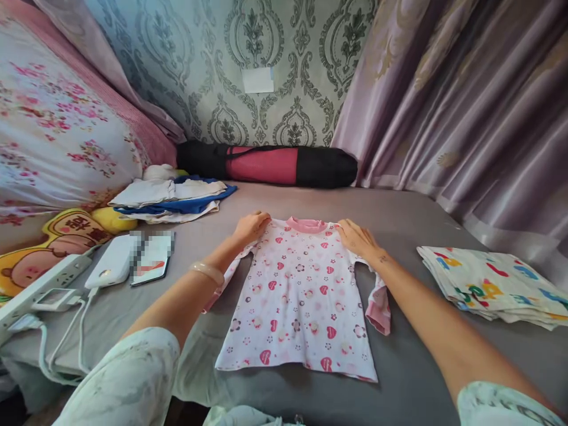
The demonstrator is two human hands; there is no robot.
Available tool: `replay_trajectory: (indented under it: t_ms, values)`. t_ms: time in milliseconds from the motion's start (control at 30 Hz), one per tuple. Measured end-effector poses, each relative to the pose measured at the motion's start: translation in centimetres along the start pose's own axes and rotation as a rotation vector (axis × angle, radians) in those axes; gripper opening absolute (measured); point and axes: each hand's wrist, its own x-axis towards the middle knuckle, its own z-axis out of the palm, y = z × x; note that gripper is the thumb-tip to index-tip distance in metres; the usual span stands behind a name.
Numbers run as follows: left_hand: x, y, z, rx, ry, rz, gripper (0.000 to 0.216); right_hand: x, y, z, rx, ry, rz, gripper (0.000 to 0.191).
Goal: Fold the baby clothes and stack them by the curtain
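A child's long-sleeved shirt [302,290], white with pink hearts, small flowers and a pink collar, lies spread on the grey bed with its neck pointing away from me. My left hand [254,226] has its fingers closed on the shirt's left shoulder. On the opposite shoulder, my right hand [358,238] grips the fabric, its fingertips partly hidden. The right sleeve hangs down beside the body and ends in a pink cuff [378,318]. Most of the left sleeve is covered by my left forearm.
Folded clothes [173,196] are stacked at the back left, and a folded patterned cloth pile [492,284] lies at right. A phone [153,258], a white power bank [113,260] and a power strip [48,287] with cables sit at left. A black-and-red bag [266,164] lines the wall.
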Motion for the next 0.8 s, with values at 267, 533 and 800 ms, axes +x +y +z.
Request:
replay_trajectory:
  t_ms: [267,533,800]
  values:
    - [3.8,-1.4,0.2,0.196,-0.059,-0.020,0.041,4.4,0.4,1.1,-0.030,-0.066,0.011,0.038]
    - [8.6,-2.3,1.2,0.197,-0.076,-0.009,0.039,8.1,1.7,1.6,-0.035,-0.118,0.039,0.038]
    - [11.0,-2.2,3.9,0.098,-0.124,-0.137,0.034,9.7,1.4,2.0,0.017,-0.123,0.118,0.032]
